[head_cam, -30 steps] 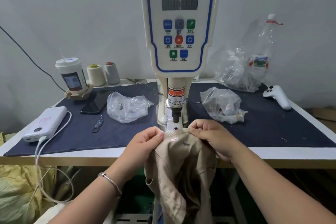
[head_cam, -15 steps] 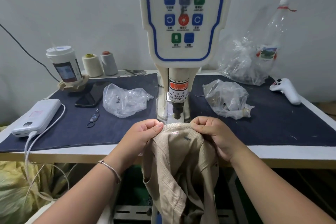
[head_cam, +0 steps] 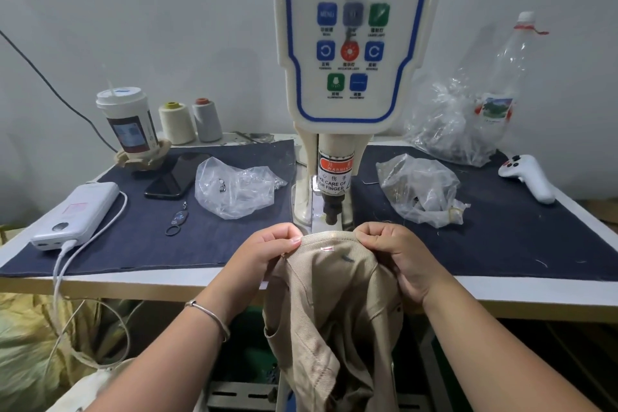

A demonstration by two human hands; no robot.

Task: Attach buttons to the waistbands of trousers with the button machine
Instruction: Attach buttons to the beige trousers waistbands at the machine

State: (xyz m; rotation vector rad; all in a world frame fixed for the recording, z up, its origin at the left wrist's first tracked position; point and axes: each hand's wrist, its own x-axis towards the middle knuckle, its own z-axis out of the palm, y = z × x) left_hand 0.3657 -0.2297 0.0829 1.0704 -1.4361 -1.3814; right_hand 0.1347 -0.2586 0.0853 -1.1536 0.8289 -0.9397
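Beige trousers (head_cam: 334, 311) hang over the table's front edge, their waistband (head_cam: 329, 239) stretched flat just below the black punch (head_cam: 331, 211) of the white button machine (head_cam: 351, 43). My left hand (head_cam: 267, 251) pinches the waistband's left end between thumb and fingers. My right hand (head_cam: 391, 251) grips its right end with curled fingers. A small red light mark (head_cam: 326, 248) and a dark mark (head_cam: 346, 258) show on the cloth between my hands.
A dark blue cloth (head_cam: 133, 231) covers the table. On the left lie a power bank (head_cam: 77, 214), phone (head_cam: 175, 176), key ring (head_cam: 177, 221), plastic bag (head_cam: 237, 187), cup (head_cam: 128, 124) and two thread cones (head_cam: 190, 120). On the right lie a bag of parts (head_cam: 421, 191), a bottle (head_cam: 501, 84) and a white controller (head_cam: 528, 177).
The view has dropped and closed in on the machine. Both hands have held the waistband under the punch with little shift.
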